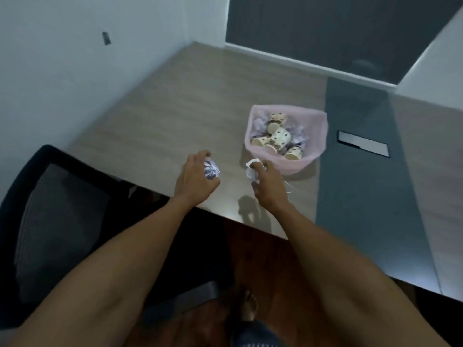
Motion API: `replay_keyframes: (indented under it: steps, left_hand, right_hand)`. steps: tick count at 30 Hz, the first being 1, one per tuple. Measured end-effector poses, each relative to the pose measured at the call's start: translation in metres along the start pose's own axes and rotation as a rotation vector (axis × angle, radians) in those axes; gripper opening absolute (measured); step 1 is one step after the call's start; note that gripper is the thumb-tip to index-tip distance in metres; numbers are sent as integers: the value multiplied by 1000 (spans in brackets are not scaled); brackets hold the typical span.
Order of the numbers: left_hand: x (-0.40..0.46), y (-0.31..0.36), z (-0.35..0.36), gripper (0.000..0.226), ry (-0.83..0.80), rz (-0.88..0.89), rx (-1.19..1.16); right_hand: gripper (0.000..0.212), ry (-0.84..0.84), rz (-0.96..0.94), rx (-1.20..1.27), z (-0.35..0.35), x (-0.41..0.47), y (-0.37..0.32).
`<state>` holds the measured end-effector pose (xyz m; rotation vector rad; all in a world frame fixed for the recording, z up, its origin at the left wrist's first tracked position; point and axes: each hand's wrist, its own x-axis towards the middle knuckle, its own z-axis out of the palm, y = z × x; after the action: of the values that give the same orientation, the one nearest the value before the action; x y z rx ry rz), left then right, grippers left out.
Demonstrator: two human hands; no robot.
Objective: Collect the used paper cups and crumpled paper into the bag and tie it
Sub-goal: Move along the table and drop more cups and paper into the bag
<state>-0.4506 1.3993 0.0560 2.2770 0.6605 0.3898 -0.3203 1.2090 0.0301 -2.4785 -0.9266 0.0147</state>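
I see my left hand (pixel 194 177) curled around a crinkled ball of paper (pixel 212 169) above the smooth wood-grain table (pixel 175 116). My right hand (pixel 266 186) pinches a smaller crumpled white scrap (pixel 251 170) just beside the soft pink bag (pixel 313 136), which sits open on the table, holding spotted paper cups (pixel 280 136) and more wadded paper.

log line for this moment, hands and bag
left hand: grips crumpled paper | right hand: pinches paper scrap | pink bag: open, untied
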Motion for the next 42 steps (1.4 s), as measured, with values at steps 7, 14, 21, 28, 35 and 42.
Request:
replay_keyframes:
  steps: [7, 14, 21, 28, 35, 42]
  left_hand:
    - [72, 81, 70, 69, -84, 139, -35]
    - [145, 122, 129, 70, -65, 198, 42]
    - [204, 120, 170, 74, -41, 179, 140]
    - [236, 106, 196, 88, -113, 136, 147]
    - [215, 99, 173, 57, -20, 182, 211]
    - [167, 57, 87, 36, 68, 133, 246]
  right_hand:
    - [67, 119, 209, 26, -57, 37, 91]
    - [56, 102, 216, -62, -80, 103, 165]
    - [75, 10, 204, -176, -75, 171, 204]
    - [46, 61, 126, -163, -65, 183, 206]
    - [25, 55, 32, -120, -50, 173, 187]
    - [24, 21, -105, -75, -27, 158, 105]
